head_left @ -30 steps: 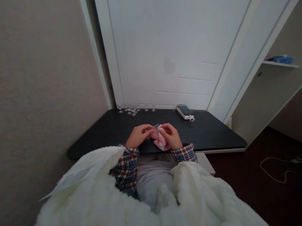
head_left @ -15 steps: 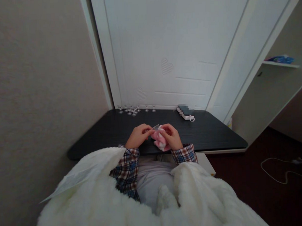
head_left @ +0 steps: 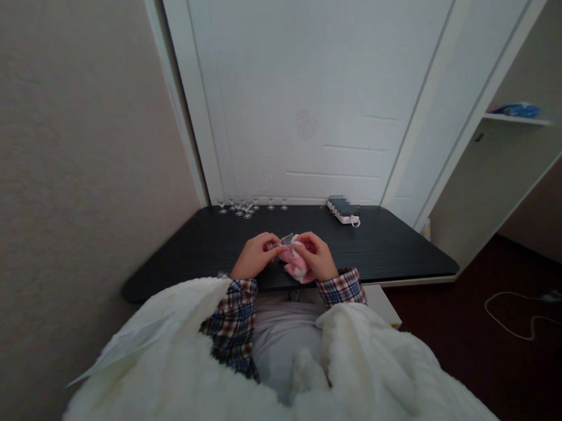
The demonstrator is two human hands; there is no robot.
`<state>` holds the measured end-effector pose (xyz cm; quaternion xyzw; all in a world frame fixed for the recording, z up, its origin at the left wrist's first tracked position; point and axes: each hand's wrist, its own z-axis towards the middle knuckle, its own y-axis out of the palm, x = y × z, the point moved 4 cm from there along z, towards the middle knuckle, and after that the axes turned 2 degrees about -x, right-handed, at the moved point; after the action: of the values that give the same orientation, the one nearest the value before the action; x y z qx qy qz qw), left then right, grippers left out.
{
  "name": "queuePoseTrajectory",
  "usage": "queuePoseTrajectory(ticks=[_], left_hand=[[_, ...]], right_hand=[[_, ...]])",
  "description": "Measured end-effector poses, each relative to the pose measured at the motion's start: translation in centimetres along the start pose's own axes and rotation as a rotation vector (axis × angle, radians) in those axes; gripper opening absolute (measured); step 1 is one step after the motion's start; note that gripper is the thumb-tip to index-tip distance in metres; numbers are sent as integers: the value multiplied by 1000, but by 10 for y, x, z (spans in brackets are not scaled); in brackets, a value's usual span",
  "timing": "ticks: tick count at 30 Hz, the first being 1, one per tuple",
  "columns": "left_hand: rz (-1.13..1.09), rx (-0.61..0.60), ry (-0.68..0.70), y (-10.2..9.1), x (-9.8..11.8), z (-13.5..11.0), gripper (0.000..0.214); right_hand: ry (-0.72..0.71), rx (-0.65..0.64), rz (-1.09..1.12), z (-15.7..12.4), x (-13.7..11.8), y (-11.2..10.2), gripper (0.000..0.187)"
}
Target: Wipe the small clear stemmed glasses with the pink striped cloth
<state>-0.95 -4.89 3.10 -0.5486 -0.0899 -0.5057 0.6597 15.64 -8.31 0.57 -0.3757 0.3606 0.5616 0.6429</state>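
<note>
Over the near edge of a black table my two hands meet. My left hand is closed, its fingertips pinching a small clear glass held on its side. My right hand is closed around a pink and white cloth that is pressed against the glass. Both wrists come out of plaid cuffs under fluffy white sleeves.
Several tiny clear stemmed glasses stand in a row at the table's far edge by a white door. A small white device lies at the far right of the table. A white cable trails on the dark floor at right.
My hands stay together with the cloth and glass; the glass has tipped a little in my left fingers. The view has shifted slightly.
</note>
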Motion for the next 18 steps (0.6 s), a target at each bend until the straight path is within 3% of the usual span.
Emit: queuePoseTrajectory(ticks=[7, 18], left_hand=[[22, 97, 68, -3, 0, 0, 25], [0, 51, 50, 0, -2, 2, 26]], right_hand=[[-4, -7, -51, 2, 4, -1, 18], [12, 12, -20, 2, 6, -2, 19]])
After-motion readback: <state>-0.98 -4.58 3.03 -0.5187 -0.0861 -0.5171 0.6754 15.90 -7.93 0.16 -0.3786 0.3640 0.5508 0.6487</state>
